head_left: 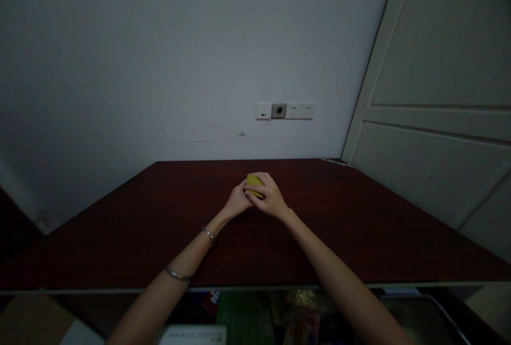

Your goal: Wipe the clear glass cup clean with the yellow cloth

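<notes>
From my distant seat, I have my left hand (238, 199) and right hand (273, 196) closed around the block (254, 179), mid-table (159, 217). Grasping is done, release isn't; I can't tell whether it's lifted or how much handling remains.

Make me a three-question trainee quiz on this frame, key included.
1. Multiple choice: the item in the right hand is: A) blue, B) yellow, C) white.
2. True or false: the right forearm wears a bracelet.
3. Fill in: the sockets are set in the ____ beyond the table.

Key:
1. B.
2. False; the bands are on the left arm.
3. Wall.
</notes>
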`<state>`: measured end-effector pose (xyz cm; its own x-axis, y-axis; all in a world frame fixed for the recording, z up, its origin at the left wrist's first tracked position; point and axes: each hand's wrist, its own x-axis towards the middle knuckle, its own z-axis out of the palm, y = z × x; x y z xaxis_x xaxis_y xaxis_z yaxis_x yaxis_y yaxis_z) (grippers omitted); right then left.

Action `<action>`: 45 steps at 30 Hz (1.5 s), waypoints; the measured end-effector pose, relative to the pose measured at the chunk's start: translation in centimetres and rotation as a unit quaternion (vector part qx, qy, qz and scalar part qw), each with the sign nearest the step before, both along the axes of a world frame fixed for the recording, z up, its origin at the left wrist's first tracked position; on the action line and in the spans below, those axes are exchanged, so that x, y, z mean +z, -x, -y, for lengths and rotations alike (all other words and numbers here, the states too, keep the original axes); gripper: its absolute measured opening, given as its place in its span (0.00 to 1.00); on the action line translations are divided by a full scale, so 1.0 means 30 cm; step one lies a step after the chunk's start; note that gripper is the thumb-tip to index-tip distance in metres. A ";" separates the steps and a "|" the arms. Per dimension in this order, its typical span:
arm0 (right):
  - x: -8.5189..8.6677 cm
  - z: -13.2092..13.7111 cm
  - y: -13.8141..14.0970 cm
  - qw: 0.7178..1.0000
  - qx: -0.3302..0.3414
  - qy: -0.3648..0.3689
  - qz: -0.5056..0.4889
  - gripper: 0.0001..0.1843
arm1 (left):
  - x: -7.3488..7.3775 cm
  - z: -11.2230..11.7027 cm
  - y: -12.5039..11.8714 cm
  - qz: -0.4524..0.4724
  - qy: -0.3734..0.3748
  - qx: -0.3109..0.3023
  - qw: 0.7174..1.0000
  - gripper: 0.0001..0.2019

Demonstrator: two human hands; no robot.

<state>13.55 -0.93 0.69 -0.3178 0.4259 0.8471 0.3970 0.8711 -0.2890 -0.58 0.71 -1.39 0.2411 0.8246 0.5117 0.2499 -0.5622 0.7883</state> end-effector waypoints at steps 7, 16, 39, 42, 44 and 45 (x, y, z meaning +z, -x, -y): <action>-0.003 -0.039 0.013 0.968 0.040 0.142 -0.203 0.11 | 0.028 0.029 -0.009 0.041 0.018 -0.059 0.997 0.34; 0.017 -0.023 0.005 0.951 0.108 0.173 -0.231 0.13 | 0.029 0.017 -0.021 0.173 0.121 -0.068 0.975 0.31; 0.010 -0.023 0.003 0.976 0.071 0.132 -0.161 0.09 | 0.043 0.015 -0.012 0.165 0.139 -0.016 0.976 0.23; 0.010 -0.038 0.008 0.964 0.078 0.155 -0.201 0.11 | 0.042 0.013 -0.013 0.155 0.129 -0.016 0.979 0.23; 0.013 -0.046 0.011 0.954 0.085 0.176 -0.227 0.11 | 0.043 0.015 -0.013 0.145 0.120 -0.014 0.982 0.23; 0.015 -0.048 0.012 0.950 0.086 0.184 -0.237 0.12 | 0.043 0.016 -0.013 0.141 0.119 -0.014 0.983 0.23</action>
<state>13.20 0.50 1.12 -0.0292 0.6980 0.7155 0.0071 0.7159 -0.6982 -0.19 0.23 -0.09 0.1421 0.9240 0.3550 -0.0105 -0.3573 0.9339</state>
